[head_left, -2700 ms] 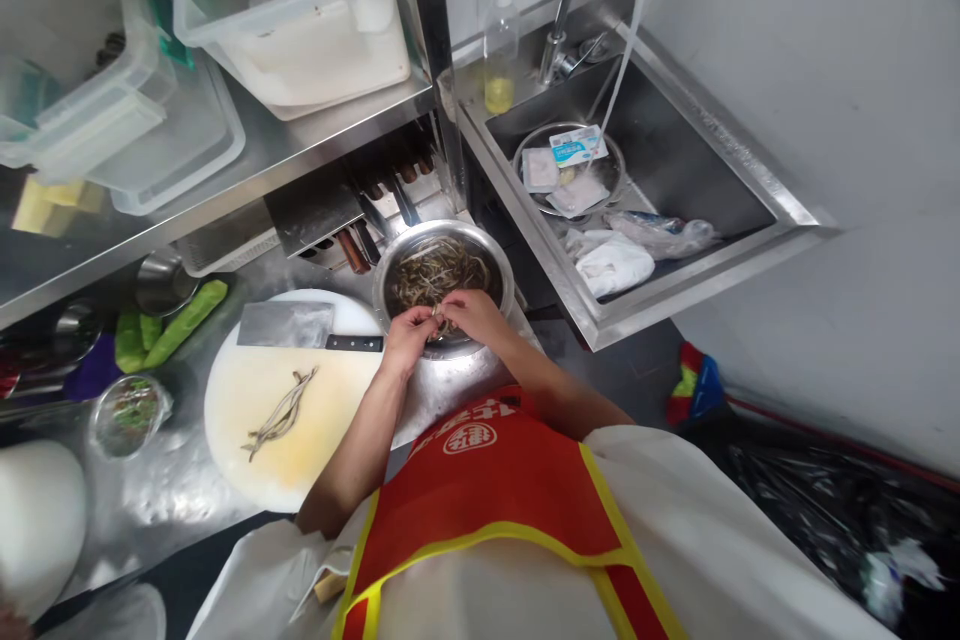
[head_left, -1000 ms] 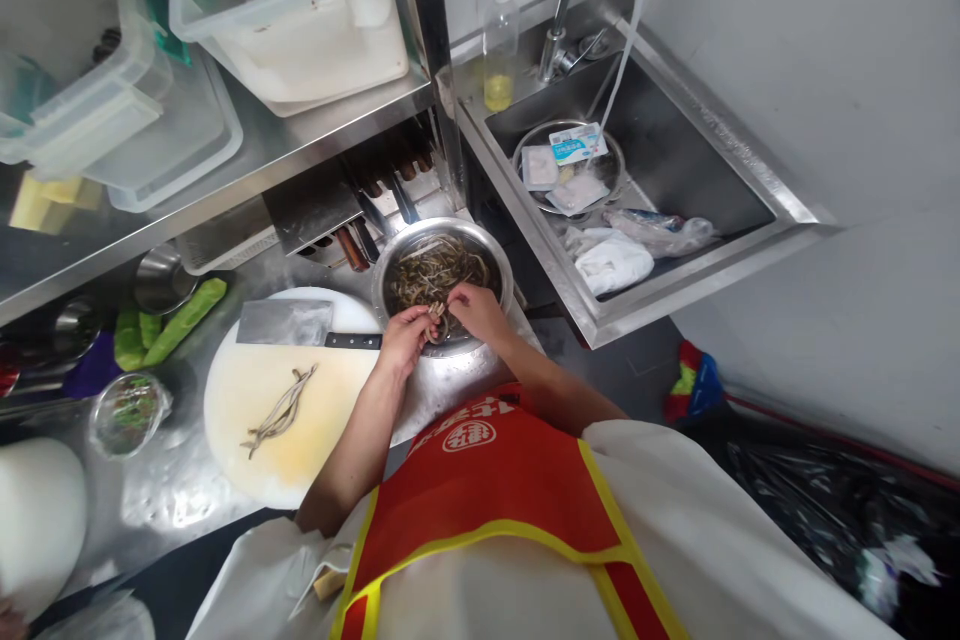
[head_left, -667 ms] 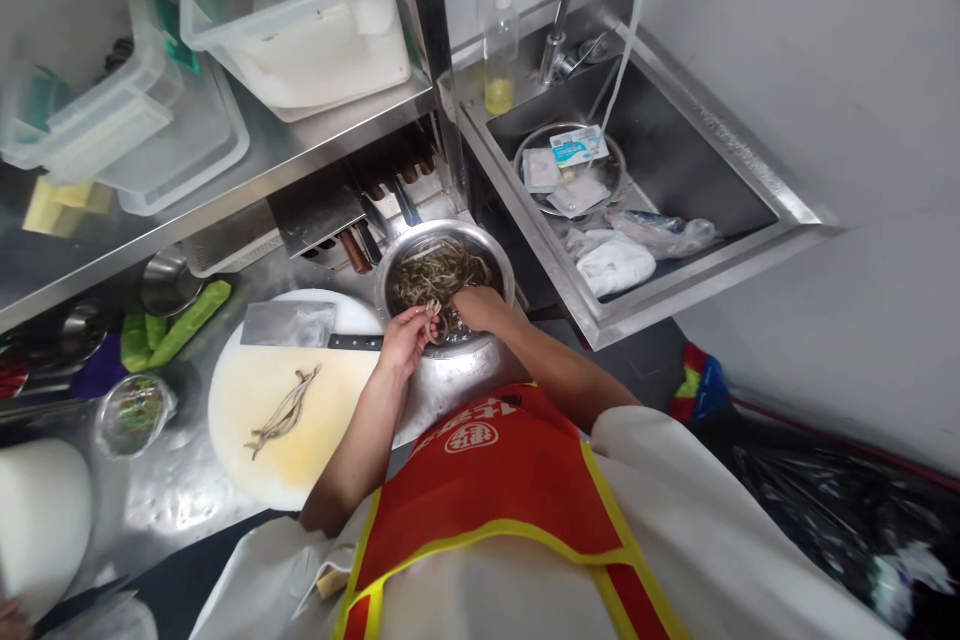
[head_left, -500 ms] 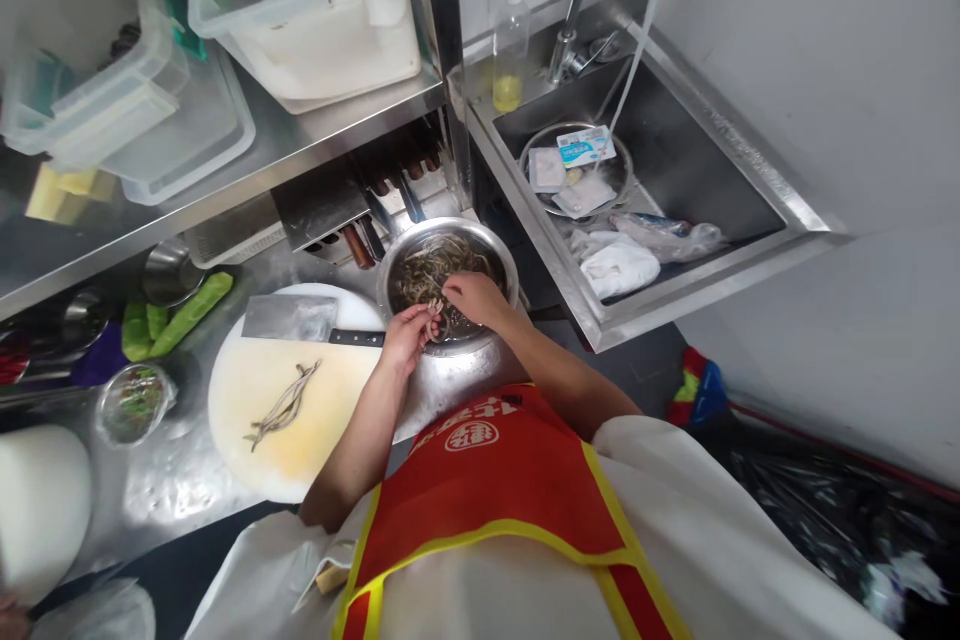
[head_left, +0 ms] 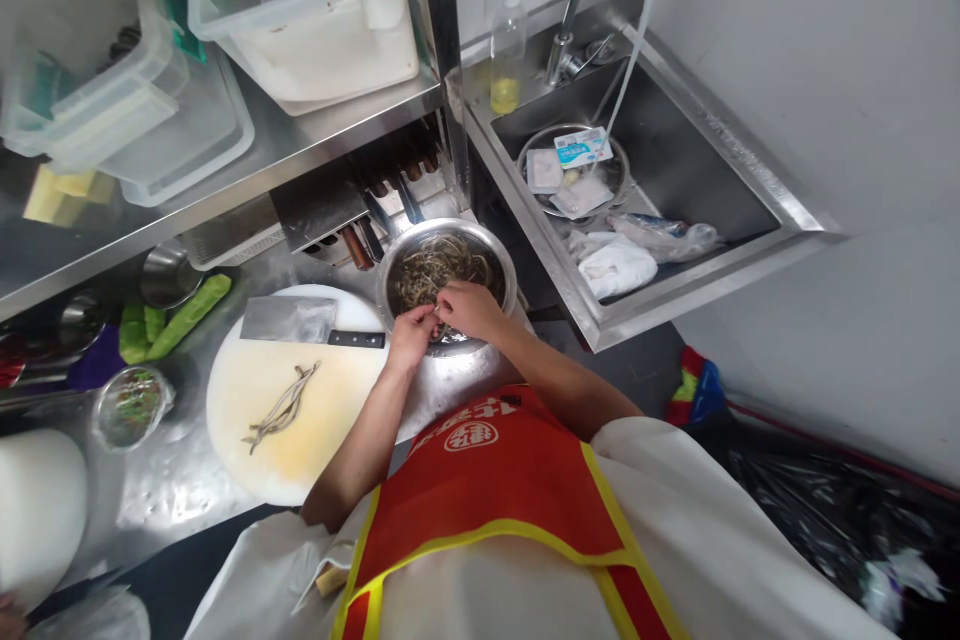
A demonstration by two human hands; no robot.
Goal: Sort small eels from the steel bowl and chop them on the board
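Small fish (head_left: 442, 265), thin and dark, fill the steel bowl (head_left: 504, 265) at the far right of the counter, beside the sink (head_left: 780, 210). Both hands meet over the bowl's near rim: the left hand (head_left: 411, 335) and right hand (head_left: 466, 308) pinch one fish between their fingertips. Only a few fish (head_left: 283, 407) lie on the round cutting board (head_left: 247, 465) to the left, near the cleaver (head_left: 289, 320). By that count, most of the work looks left.
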